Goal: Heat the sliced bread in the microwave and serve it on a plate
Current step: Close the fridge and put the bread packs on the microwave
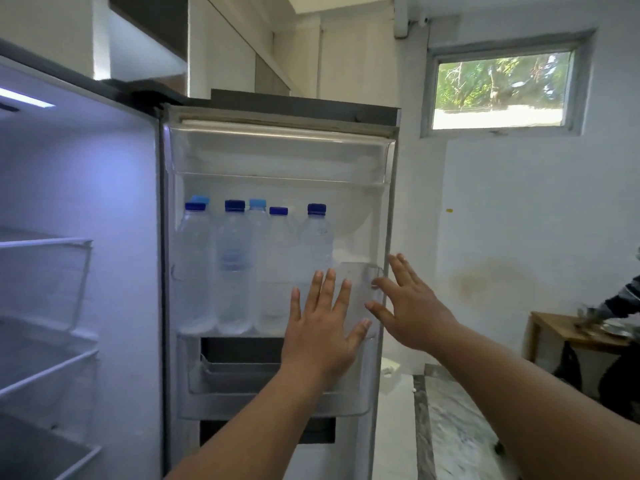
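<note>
Kitchen corner, fridge door (277, 150) swung wide open.
Left hand (320, 336) and right hand (412, 306), fingers spread and empty, at the door's outer edge beside the water bottles (235, 265).

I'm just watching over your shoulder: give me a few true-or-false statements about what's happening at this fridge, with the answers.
1. The fridge door stands open. True.
2. The left hand grips a water bottle. False: it is spread open with fingers splayed, over the door shelf, holding nothing.
3. Water bottles with blue caps stand in the door shelf. True.
4. Sliced bread lies on the interior fridge shelves. False: no bread shows on the visible shelves.
5. The right hand holds a plate. False: it is open and empty, at the door's outer edge.
</note>
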